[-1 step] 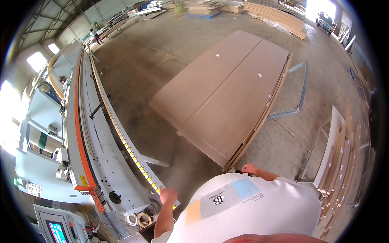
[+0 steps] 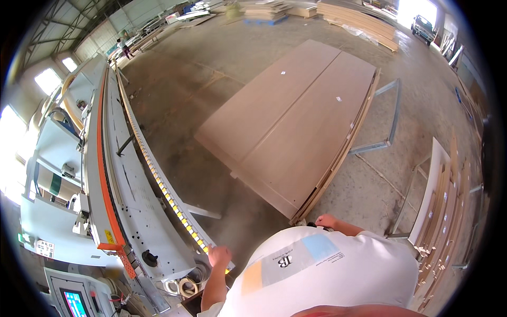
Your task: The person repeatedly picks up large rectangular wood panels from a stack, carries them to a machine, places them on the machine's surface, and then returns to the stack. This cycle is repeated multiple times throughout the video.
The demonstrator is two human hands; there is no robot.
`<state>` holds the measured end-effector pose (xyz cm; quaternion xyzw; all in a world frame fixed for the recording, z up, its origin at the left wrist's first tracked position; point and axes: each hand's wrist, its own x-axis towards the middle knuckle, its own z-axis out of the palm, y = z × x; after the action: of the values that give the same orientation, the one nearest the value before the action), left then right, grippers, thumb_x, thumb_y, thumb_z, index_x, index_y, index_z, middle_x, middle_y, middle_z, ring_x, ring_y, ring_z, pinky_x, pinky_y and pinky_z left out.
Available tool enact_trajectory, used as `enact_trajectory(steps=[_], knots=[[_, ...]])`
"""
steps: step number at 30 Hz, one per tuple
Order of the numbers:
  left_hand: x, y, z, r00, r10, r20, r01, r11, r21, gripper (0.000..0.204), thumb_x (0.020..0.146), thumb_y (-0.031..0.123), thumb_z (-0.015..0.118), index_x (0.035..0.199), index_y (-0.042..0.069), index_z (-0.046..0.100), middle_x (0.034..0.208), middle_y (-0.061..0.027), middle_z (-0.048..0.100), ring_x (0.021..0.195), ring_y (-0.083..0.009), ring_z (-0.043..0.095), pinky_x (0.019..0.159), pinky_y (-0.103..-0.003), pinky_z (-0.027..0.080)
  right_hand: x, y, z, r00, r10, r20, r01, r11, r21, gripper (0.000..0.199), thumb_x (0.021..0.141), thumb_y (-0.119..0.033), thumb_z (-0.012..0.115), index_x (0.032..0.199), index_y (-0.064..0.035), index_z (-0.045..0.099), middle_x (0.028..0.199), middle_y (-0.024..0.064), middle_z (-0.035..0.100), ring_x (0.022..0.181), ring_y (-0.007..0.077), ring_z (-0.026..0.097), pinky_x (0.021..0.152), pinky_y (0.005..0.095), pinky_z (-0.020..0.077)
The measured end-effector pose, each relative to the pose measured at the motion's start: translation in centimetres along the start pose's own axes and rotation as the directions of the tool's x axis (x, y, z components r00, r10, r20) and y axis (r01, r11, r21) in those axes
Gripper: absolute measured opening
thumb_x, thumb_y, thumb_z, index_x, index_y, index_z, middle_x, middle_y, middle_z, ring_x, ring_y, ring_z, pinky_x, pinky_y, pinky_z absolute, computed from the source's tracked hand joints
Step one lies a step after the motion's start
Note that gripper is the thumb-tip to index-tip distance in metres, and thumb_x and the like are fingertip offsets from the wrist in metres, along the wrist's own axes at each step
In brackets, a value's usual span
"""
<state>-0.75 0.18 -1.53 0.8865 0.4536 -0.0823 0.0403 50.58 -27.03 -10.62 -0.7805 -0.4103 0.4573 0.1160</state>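
Nearest the camera: the person's white shirt [image 2: 338, 274] with a printed panel of orange, grey and blue, filling the lower middle. Left hand [image 2: 219, 256], raised on a bare forearm, fingers curled loosely together and holding nothing, just beside the near end of the yellow roller strip [image 2: 163, 185] on the long white machine [image 2: 132, 211]. Right hand [image 2: 326, 221], fingers folded inward over a small dark item that cannot be made out; it lies just beside the near corner of the stacked brown boards [image 2: 296, 127]. Machine: white body with an orange stripe [image 2: 100, 158] along its length, a black knob [image 2: 150, 258] near its end, a control screen [image 2: 74, 302] at lower left. Boards: two broad sheets side by side atop a low pile on the concrete floor [image 2: 211, 58], right of the machine. Right edge: narrow panels [image 2: 449, 211] leaning in a rack. Far end: further timber stacks [image 2: 359, 16] and a vehicle [image 2: 422, 25] by the bright doorway.
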Motion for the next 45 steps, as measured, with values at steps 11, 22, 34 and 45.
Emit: enact_trajectory(steps=[11,22,34,45], knots=[[0.1,0.9,-2.4,0.993,-0.047,0.107,0.047,0.999,0.002,0.03,0.09,0.029,0.053,0.084,0.012,0.077,0.086,-0.0133,0.074,0.092,-0.0283,0.069,0.119,-0.043,0.028,-0.6,-0.3,0.0,0.996,0.084,0.022,-0.087,0.979,0.186,0.029,0.083,-0.035,0.072,0.099,-0.012,0.079,0.091,0.0048,0.078,0.082,0.0166,0.071,0.075,0.0324,0.0558],[-0.1,0.2,-0.6,1.0,-0.002,0.014,0.002,1.0,0.028,0.022,0.085,0.029,0.06,0.076,0.014,0.073,0.076,-0.0105,0.07,0.087,-0.027,0.068,0.117,-0.045,0.029,0.2,1.7,1.3,0.995,0.052,-0.088,-0.04,0.99,0.139,0.022,0.075,-0.024,0.079,0.094,-0.0138,0.079,0.09,0.0067,0.076,0.077,0.0198,0.071,0.07,0.0352,0.0561],[0.2,-0.1,0.3,1.0,0.024,-0.02,-0.023,0.999,0.03,0.023,0.085,0.03,0.06,0.075,0.014,0.074,0.076,-0.0107,0.071,0.084,-0.0277,0.068,0.117,-0.045,0.03,-0.7,1.5,1.1,0.992,0.035,-0.122,-0.021,0.993,0.114,0.019,0.076,-0.024,0.078,0.092,-0.0137,0.078,0.087,0.0064,0.076,0.074,0.0193,0.07,0.067,0.0346,0.0555],[0.0,-0.2,0.4,0.998,0.036,-0.056,-0.035,0.999,0.023,0.022,0.085,0.029,0.061,0.074,0.014,0.073,0.075,-0.0109,0.071,0.084,-0.0279,0.068,0.116,-0.045,0.031,-0.6,0.6,0.7,0.995,0.047,-0.085,-0.033,0.987,0.159,0.032,0.079,-0.041,0.075,0.093,-0.0124,0.078,0.09,0.0075,0.077,0.084,0.0227,0.072,0.077,0.0355,0.0555]])
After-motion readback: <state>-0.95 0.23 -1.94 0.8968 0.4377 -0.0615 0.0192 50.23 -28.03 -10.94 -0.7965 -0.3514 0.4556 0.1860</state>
